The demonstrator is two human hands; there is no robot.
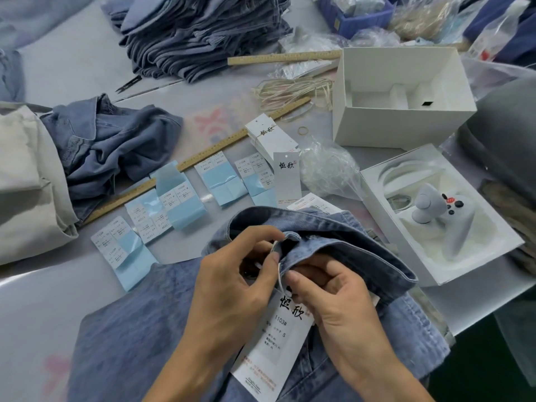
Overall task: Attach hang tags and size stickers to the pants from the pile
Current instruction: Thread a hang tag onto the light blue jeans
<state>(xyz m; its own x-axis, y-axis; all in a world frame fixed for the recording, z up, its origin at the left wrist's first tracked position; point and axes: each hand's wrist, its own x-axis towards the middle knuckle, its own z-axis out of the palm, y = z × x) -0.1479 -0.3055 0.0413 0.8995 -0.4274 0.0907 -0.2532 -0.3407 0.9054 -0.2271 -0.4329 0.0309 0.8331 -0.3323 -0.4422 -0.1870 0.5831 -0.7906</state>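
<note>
A pair of blue denim pants [333, 250] lies nearest the camera, waistband raised. The left hand [232, 274] pinches a thin white string [279, 268] at a belt loop [290, 235]; the right hand [333, 297] grips the waistband just beside it. A white hang tag [272, 340] hangs from the string, below the waistband, between both wrists. Beyond the pants lie 5 pale blue sticker sheets [185, 198] along a wooden ruler [203, 153]. Farther beyond sits a pile of folded pants [203, 33].
</note>
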